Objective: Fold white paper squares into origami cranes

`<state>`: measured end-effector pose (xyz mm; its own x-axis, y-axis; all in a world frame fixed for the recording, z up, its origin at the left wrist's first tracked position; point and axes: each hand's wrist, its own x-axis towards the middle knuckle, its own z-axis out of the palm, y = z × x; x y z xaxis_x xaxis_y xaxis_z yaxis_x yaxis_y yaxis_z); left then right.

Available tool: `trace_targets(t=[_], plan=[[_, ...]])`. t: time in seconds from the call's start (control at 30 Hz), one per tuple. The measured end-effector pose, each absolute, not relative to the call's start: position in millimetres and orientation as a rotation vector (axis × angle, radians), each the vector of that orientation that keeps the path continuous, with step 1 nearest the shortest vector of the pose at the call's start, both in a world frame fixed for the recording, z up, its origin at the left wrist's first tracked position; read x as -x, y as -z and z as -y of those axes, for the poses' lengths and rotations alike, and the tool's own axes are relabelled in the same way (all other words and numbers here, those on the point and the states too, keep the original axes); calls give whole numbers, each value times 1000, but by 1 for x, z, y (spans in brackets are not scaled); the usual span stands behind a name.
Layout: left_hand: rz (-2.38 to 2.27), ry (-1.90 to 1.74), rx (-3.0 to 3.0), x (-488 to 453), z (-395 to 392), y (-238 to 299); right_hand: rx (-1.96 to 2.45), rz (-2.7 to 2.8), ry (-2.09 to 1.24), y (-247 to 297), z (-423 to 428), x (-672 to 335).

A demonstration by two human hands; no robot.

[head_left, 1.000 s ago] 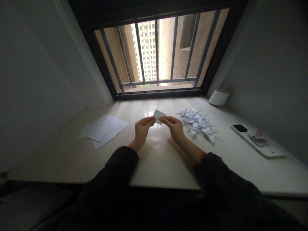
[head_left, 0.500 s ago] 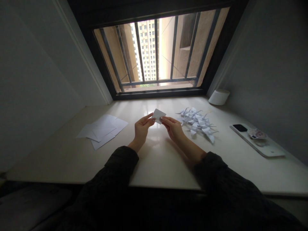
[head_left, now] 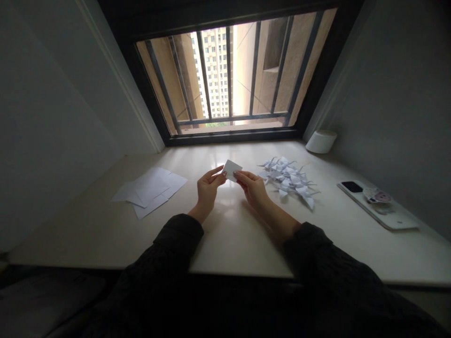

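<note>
A small white paper square (head_left: 231, 170) stands tilted between my hands, pinched at its lower edges by the fingertips of my left hand (head_left: 208, 186) and my right hand (head_left: 252, 186). Both hands hover just above the glossy cream desk (head_left: 232, 244). To the left of my left hand lies a loose stack of white paper sheets (head_left: 150, 191). Beside my right hand sits a heap of folded white origami cranes (head_left: 287, 180).
A phone in a white case (head_left: 377, 204), with a round pink sticker, lies at the right of the desk. A white cylindrical container (head_left: 321, 142) stands in the far right corner. A barred window (head_left: 218, 77) lies beyond the desk's far edge, and walls flank both sides.
My right hand has shifted slightly inward, and the paper square has tilted a little. The view has also moved slightly. The sheets and cranes stay in place.
</note>
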<state>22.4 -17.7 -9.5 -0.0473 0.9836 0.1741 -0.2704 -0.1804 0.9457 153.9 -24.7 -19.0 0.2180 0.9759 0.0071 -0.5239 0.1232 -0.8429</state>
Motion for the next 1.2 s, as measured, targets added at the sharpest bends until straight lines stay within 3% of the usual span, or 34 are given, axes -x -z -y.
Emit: trace_targets(t=[0.8,1.2], plan=[[-941,-1548,-1232,-24,19,8,783,679,-1265,17,25,-155],[-919,-1541,-1291,-23,19,11,984,801,-1222,20,25,-161]])
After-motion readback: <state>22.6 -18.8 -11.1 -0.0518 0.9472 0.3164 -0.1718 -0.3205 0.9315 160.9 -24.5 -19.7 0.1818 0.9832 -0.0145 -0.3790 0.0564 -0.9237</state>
